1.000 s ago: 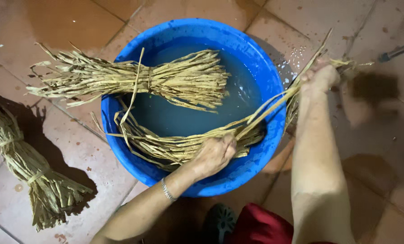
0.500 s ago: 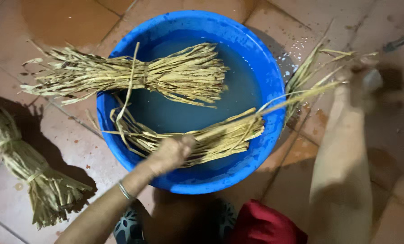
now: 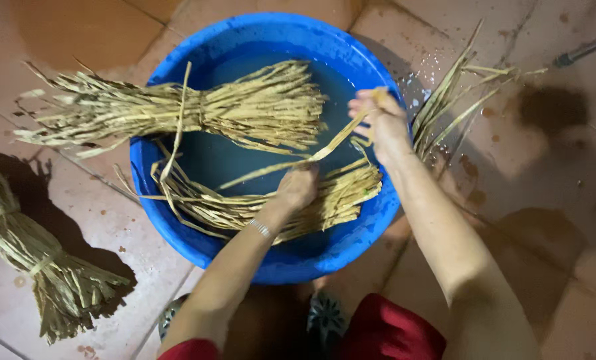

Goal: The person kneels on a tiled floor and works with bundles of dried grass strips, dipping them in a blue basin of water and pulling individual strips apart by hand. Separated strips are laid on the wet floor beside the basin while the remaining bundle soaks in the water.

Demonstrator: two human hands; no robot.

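Basin: we find a round blue basin point(image 3: 378, 220) standing on the tiled floor point(image 3: 544, 200), partly filled with water.
Loose straw bundle: a bundle of wet straw strips point(image 3: 338, 197) lies in the near half of the basin. Its long axis runs left to right, slightly rising toward the right rim; thin ends trail off to the left.
Left hand: our left hand point(image 3: 298, 187) is closed on the loose straw bundle near its middle, pressing it at the water.
Right hand: our right hand point(image 3: 378, 120) is raised above the right side of the basin, fingers pinched on a single straw strip point(image 3: 331, 147).
Strip direction: the strip runs on a slant from the right hand, high at the right, down leftward past the left hand to the water.
Hand spacing: the hands are apart, right farther and higher than left.
Tied sheaf: a tied sheaf point(image 3: 198, 113) rests across the far rim, long axis left to right, left end overhanging the floor.
Floor items: a few strips point(image 3: 451, 107) lie on wet tiles right of the basin; another tied bundle point(image 3: 38, 260) lies on the floor at near left, angled from far left to near right.
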